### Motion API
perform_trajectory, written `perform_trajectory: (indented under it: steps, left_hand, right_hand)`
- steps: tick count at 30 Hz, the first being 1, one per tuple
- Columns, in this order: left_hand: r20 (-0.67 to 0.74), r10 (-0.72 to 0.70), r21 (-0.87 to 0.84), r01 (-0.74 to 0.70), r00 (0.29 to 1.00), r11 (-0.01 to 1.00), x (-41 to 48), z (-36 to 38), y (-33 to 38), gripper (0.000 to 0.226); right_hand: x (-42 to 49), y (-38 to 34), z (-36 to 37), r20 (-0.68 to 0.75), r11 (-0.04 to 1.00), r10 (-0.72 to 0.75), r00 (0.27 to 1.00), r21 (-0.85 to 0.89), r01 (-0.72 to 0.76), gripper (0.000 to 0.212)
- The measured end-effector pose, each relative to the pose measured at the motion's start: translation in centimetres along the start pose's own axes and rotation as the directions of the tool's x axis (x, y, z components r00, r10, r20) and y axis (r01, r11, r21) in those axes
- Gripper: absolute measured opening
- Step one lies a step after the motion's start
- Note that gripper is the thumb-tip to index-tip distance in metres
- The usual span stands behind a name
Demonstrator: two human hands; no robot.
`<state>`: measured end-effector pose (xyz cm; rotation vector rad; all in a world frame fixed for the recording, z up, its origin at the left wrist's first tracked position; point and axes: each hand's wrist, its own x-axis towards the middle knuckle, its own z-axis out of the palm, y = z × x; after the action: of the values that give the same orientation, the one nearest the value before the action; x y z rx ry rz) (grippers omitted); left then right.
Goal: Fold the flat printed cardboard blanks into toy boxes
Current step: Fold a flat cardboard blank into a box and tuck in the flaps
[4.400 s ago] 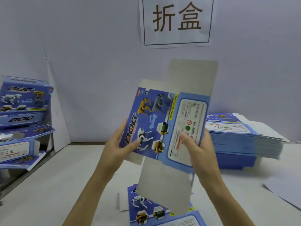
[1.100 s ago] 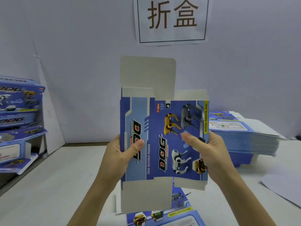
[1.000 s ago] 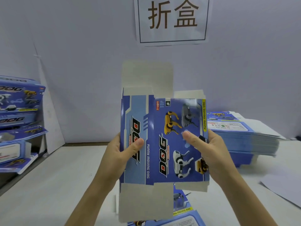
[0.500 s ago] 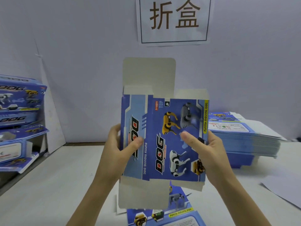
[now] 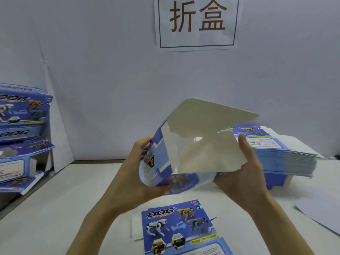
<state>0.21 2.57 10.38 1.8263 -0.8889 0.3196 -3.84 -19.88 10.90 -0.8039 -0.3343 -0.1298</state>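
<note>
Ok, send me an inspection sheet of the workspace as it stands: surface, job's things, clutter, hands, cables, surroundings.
Surface: white table, with cardboard lying on it.
Job's things: held blank tipped over, grey inside towards the camera, flaps open; flat blank lying printed side up below it; stack of blanks at right; printed boxes piled at left.
Clutter: white sheet at the right edge.
Hands: left hand grips the held blank's left side; right hand holds its right edge, thumb on the grey face.
Cables: nothing seen.
Surroundings: pale wall bearing a paper sign.
</note>
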Motion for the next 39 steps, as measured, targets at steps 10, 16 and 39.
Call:
perform_trajectory:
  steps: [10, 16, 39]
  left_hand:
    - [0.027, 0.088, 0.212, -0.091, 0.996, 0.973, 0.0, 0.9, -0.4, 0.083]
    - [-0.051, 0.102, 0.329, -0.079, 0.994, 0.941, -0.2, 2.1, 0.2, 0.090]
    - [0.077, 0.299, 0.361, -0.306, 0.951, 0.881, -0.1, 0.9, 0.0, 0.087]
  right_hand:
    - [-0.8, -1.8, -0.6, -0.177, 0.448, -0.259, 0.950, -0.893, -0.044, 0.026]
    - [-0.8, -2.9, -1.1, 0.022, -0.442, -0.165, 0.986, -0.895, -0.054, 0.033]
    - [-1.0, -3.9, 0.2, -0.309, 0.545, -0.273, 0.911, -0.830, -0.118, 0.030]
